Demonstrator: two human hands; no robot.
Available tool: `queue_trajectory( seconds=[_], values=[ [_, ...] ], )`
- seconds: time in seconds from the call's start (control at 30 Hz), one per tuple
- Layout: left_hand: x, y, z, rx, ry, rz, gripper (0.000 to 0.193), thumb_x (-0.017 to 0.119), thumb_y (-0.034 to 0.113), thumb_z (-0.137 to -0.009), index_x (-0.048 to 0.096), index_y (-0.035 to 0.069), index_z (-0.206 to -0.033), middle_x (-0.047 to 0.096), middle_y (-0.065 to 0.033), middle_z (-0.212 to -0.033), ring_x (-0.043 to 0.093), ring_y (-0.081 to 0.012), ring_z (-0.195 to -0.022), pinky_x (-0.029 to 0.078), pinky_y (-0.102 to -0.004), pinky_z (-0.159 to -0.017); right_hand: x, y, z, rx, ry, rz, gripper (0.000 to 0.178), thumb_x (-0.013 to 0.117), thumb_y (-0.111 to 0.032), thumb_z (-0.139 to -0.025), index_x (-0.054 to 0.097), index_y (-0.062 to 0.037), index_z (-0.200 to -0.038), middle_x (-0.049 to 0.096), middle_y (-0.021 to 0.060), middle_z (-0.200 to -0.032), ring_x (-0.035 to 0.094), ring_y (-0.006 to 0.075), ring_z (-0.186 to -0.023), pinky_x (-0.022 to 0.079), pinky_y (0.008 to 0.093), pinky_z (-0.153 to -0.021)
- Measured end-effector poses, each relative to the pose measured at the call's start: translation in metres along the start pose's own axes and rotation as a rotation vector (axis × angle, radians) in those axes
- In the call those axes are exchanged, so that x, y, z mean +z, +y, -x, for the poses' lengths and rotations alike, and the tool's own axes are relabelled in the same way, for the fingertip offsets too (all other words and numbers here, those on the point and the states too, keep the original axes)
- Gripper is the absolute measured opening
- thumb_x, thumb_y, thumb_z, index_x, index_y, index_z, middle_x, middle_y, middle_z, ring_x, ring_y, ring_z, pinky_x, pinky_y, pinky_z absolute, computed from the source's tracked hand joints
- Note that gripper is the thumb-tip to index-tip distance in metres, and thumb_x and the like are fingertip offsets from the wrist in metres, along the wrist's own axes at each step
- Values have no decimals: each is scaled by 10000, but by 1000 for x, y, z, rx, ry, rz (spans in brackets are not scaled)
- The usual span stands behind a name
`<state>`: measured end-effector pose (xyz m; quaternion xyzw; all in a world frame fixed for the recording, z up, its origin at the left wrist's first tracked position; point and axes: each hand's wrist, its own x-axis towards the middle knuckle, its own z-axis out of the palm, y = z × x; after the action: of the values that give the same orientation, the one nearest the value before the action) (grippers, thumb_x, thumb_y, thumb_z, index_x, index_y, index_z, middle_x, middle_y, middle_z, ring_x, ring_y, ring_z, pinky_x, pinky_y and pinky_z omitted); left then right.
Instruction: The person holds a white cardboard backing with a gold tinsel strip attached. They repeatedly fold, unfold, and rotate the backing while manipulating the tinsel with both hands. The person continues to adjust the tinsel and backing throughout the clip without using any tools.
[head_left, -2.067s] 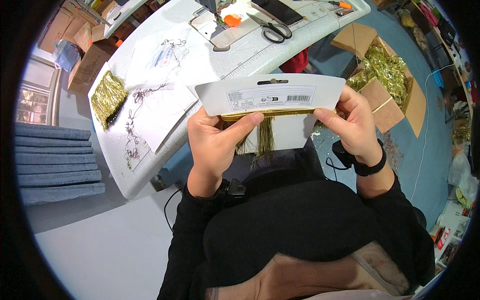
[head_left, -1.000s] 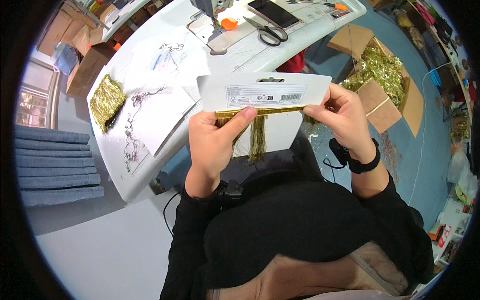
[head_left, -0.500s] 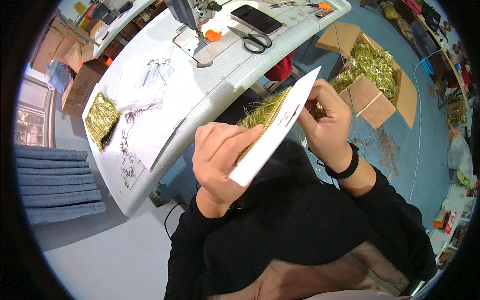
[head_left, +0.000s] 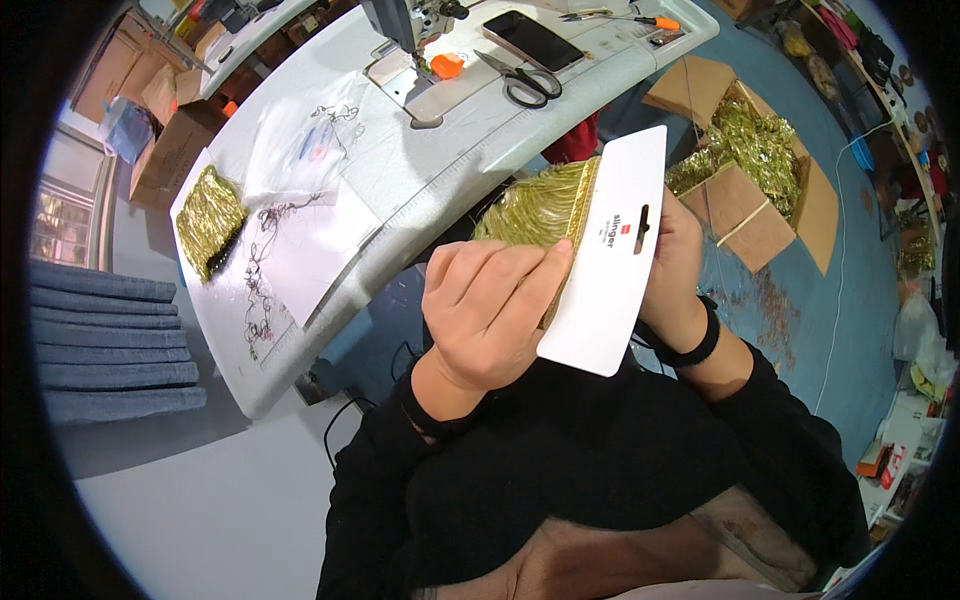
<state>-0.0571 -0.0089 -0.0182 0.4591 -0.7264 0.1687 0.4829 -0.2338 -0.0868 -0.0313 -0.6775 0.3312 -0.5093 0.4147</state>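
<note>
My left hand (head_left: 495, 305) is closed on a gold tinsel fringe (head_left: 530, 208), its fingers across the strands and its thumb along the braided top edge. A white header card (head_left: 610, 265) with a hanging slot runs along that edge, its printed face toward me. My right hand (head_left: 677, 268) grips the card from its right side; most of its fingers are hidden behind the card. Another gold tinsel bundle (head_left: 210, 222) lies at the left end of the white table (head_left: 440, 185).
A sewing machine (head_left: 395, 25), black scissors (head_left: 527, 82), a phone (head_left: 532, 40) and an orange piece (head_left: 446, 66) sit on the table. Loose dark threads (head_left: 257, 285) lie across white sheets (head_left: 315, 250). On the floor, a cardboard box (head_left: 757, 218) holds gold tinsel.
The card has turned from nearly edge-on to show its printed face and slot. Both hands stay at the fringe and card; my right fingers have gone behind the card. The view has shifted slightly.
</note>
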Motion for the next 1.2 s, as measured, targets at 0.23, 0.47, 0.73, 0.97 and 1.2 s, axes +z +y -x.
queue_trajectory(
  seconds=[0.23,0.47,0.73,0.97,1.2],
  values=[
    [11,-2,-1,-19,47,-19,363,764,122,-683,776,32,-1034,671,-43,-903,627,-224,-822,465,-344,-734,0,-6,0,-255,-60,208,270,740,-17,-877,678,50,-1131,697,176,-1042,719,294,-893,561,317,-784],
    [18,-11,-1,-209,92,154,333,850,68,-687,766,43,-1008,676,-79,-847,626,-254,-732,465,-343,-671,5,-24,0,-237,-125,240,119,706,42,-836,670,25,-949,631,154,-887,643,294,-746,510,326,-668],
    [18,-6,2,-320,2,274,254,820,57,-819,742,12,-1056,687,-116,-894,633,-283,-779,506,-368,-701,7,-24,0,-235,-161,309,125,614,97,-863,638,45,-974,587,137,-875,585,238,-731,468,301,-666],
    [20,-8,5,-246,-89,178,360,743,-35,-799,704,-10,-1157,668,-149,-982,621,-328,-875,509,-400,-791,9,-30,-2,-204,-163,385,126,691,31,-859,648,34,-978,594,145,-849,633,249,-710,495,315,-637],
    [31,-10,8,-301,-61,151,495,714,-99,-697,726,48,-1169,586,-118,-891,574,-326,-849,496,-393,-773,11,-32,-3,-280,-184,489,291,837,-141,-807,670,7,-993,649,155,-875,663,310,-746,521,352,-647]
  ],
)
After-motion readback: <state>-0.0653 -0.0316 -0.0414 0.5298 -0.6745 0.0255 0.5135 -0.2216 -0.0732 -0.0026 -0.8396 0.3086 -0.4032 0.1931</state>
